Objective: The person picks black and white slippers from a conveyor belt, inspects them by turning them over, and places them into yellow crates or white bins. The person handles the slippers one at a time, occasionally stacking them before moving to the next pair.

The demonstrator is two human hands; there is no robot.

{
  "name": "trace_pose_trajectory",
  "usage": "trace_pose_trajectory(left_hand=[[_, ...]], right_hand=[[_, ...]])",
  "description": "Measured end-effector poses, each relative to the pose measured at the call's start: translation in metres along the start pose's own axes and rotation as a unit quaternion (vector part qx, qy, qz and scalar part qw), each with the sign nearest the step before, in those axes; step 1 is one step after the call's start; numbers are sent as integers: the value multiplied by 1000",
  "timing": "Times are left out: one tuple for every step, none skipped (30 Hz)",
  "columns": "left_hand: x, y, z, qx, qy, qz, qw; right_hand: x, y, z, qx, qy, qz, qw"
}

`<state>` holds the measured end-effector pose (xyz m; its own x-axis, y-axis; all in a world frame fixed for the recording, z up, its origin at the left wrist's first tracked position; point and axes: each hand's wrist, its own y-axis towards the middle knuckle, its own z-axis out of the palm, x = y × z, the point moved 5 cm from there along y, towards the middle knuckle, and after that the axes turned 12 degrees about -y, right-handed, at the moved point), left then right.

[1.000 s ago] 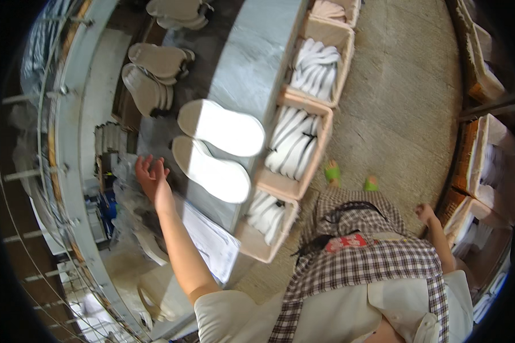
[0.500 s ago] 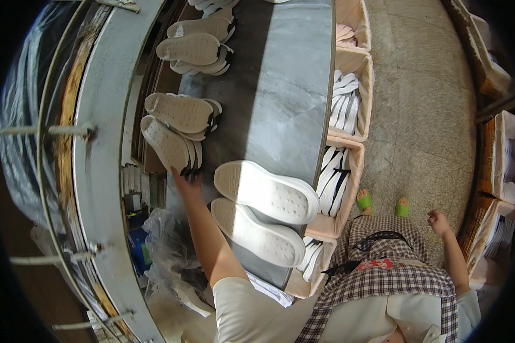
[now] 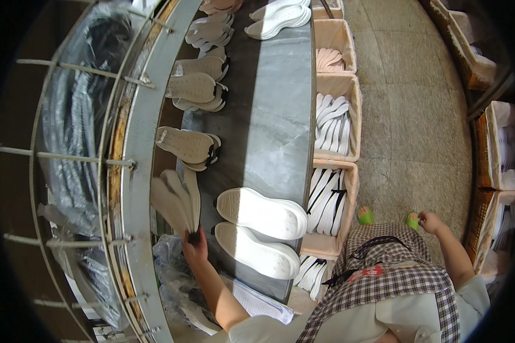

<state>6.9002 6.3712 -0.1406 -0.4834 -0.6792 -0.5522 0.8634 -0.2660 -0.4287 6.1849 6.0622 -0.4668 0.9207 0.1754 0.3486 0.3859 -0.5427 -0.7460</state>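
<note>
My left hand (image 3: pixel 195 247) is closed round the black ends of a small bunch of beige shoe soles (image 3: pixel 176 197), fanned out and blurred by motion over the left edge of the grey table. To its right lies a pair of white shoe soles (image 3: pixel 263 214) side by side, holed face up, half in sunlight. Further along the table's left edge sits a stack of beige soles with black ends (image 3: pixel 183 143). My right hand (image 3: pixel 431 222) hangs at my right side with curled fingers, and nothing shows in it.
Cloth-lined baskets (image 3: pixel 353 123) of soles stand along the right side of the grey table (image 3: pixel 280 114). More stacks (image 3: pixel 194 86) line its far left edge. A metal rail with wire mesh (image 3: pixel 137 131) bounds the left. Other baskets (image 3: pixel 500 151) stand across the tiled floor (image 3: pixel 395 126).
My left hand has lifted the bunch of soles from the table's left edge and drawn it nearer to me. The view has shifted; my right hand stays low at my side.
</note>
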Motion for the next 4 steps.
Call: trace_pose_trajectory(left_hand=[[7,-27,0,-21,-16,-4,1000],[17,-56,7,23,23,30,999],[28,-95,6,32,75,86,993],[38,-132,13,43,132,139,980]], right_hand=[[6,5,-12,-9,-1,-42,999],[13,11,-22,-11,-12,-67,998],[23,18,-34,-17,-20,-104,994],[18,9,-42,-13,-22,-92,995]])
